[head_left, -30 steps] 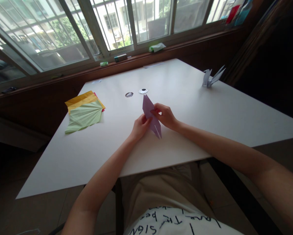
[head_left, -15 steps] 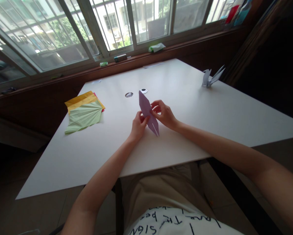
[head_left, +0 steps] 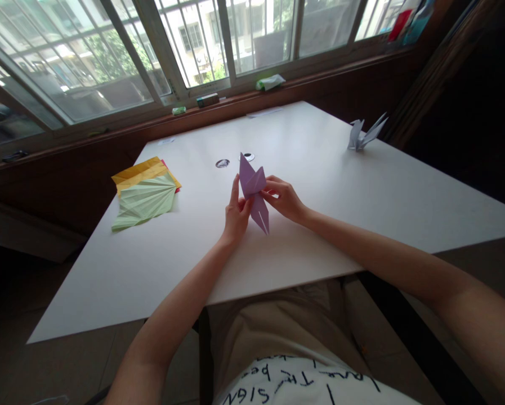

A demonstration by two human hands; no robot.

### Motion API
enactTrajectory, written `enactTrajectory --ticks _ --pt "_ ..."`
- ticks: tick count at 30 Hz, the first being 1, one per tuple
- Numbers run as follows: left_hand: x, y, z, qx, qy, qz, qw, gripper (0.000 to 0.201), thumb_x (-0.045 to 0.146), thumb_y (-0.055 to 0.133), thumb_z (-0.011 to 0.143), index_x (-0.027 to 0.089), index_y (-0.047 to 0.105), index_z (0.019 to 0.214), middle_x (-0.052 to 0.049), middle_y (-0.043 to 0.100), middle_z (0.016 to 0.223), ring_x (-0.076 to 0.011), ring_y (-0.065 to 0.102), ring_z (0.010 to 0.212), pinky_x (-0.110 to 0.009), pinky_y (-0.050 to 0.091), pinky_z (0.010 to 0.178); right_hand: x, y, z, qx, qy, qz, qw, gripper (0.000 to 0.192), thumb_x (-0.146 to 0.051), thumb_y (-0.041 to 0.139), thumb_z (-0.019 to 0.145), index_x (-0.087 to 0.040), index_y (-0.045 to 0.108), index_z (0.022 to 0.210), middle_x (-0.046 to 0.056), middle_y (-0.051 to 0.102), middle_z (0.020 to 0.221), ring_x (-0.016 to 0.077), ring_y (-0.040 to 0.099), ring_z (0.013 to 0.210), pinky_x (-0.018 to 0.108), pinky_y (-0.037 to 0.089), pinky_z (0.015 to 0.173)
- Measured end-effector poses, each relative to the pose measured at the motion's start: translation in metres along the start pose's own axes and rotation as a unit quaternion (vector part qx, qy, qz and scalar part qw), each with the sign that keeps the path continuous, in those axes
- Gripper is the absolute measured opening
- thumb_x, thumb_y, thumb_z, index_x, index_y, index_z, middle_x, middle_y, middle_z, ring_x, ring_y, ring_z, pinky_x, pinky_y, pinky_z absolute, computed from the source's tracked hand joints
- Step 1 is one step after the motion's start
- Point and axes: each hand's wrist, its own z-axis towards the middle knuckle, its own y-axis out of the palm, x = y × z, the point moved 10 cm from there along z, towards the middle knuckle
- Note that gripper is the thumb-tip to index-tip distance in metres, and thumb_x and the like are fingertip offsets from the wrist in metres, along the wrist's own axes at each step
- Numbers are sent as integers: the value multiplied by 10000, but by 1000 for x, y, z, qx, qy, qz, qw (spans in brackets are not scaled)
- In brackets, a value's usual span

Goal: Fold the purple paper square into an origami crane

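A purple folded origami paper (head_left: pixel 253 183) is held above the white table, one flap standing out on its right and a slit showing in its lower point. My left hand (head_left: pixel 236 216) pinches its left side near the middle, the index finger stretched up beside the paper. On the other side my right hand (head_left: pixel 285 198) grips the right edge between thumb and fingers. Some of the fingertips are hidden behind the paper.
Creased green paper (head_left: pixel 144 202) lies over yellow paper (head_left: pixel 138 171) on the left of the white table (head_left: pixel 320 247). Two small round pieces, one a silvery disc (head_left: pixel 222 163), lie beyond my hands. A grey paper crane (head_left: pixel 364 135) stands at the far right.
The purple paper was a flat, narrow diamond; now a flap is opened out at its upper right. My left index finger has lifted away from it.
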Motion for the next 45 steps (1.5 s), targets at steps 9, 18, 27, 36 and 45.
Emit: enactTrajectory --ticks 9,18,27,36,45 --pt "-6 -2 1 7 -7 -16 1000 718 286 548 801 276 165 1408 53 554 621 -65 455 515 -176 361 505 -3 2 -1 -25 13 67 997 129 -176 505 779 -187 632 767 37 579 911 141 566 835 274 490 679" --pt "5 -3 -1 17 12 23 1000 685 250 515 817 286 170 1408 79 494 547 -56 420 479 -170 362 502 0 4 -1 -36 20 66 997 148 -196 498 797 -187 645 809 34 574 889 136 553 809 267 470 675" --pt "7 2 2 -4 42 43 998 309 215 475 809 206 630 1076 -26 679 980 -148 611 837 -236 480 718 5 2 0 -11 22 48 999 152 -197 489 804 -161 631 768 39 573 845 123 547 735 258 447 618" --pt "4 2 3 -3 35 29 999 301 209 484 801 198 631 1064 -39 685 992 -166 628 869 -266 498 755 6 2 0 -9 22 48 999 155 -217 493 799 -167 629 745 39 579 849 131 552 751 266 446 622" --pt "5 3 2 -8 28 29 999 289 194 480 791 195 636 1035 -33 691 933 -149 622 816 -248 493 707 4 3 0 -23 29 61 997 144 -199 492 777 -159 623 732 24 560 795 119 526 708 247 413 601"
